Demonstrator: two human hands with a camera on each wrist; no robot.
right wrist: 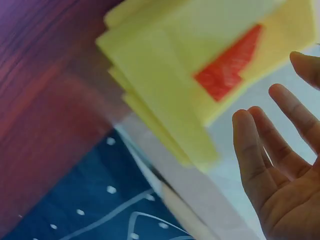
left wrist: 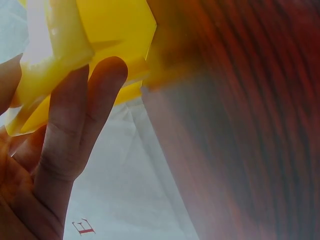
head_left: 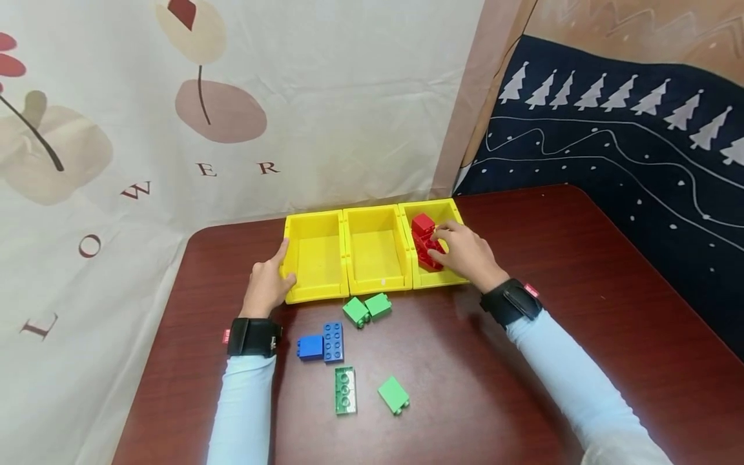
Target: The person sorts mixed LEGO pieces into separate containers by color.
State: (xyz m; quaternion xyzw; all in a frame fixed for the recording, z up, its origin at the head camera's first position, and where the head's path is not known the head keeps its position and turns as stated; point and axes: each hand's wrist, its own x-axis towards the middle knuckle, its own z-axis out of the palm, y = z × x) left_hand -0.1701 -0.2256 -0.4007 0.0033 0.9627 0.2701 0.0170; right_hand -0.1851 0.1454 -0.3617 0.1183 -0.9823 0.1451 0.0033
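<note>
Three yellow bins stand side by side at the back of the table. My left hand [head_left: 264, 284] is at the left bin [head_left: 317, 258]; in the left wrist view its thumb and fingers pinch the bin's yellow wall [left wrist: 60, 40]. Over the right bin [head_left: 442, 279] is my right hand [head_left: 467, 255], its fingertips above several red toy bricks [head_left: 429, 252] that lie inside. The right wrist view shows its fingers spread with nothing between them, and part of a red brick [right wrist: 227, 67] within the bin.
In front of the bins lie green bricks [head_left: 379, 305], two blue bricks [head_left: 334, 342] touching each other, a dark green brick [head_left: 345, 391] and another green brick [head_left: 394, 394]. The middle bin [head_left: 374, 252] holds nothing. A pale cloth [head_left: 325, 129] hangs behind the table [head_left: 523, 387].
</note>
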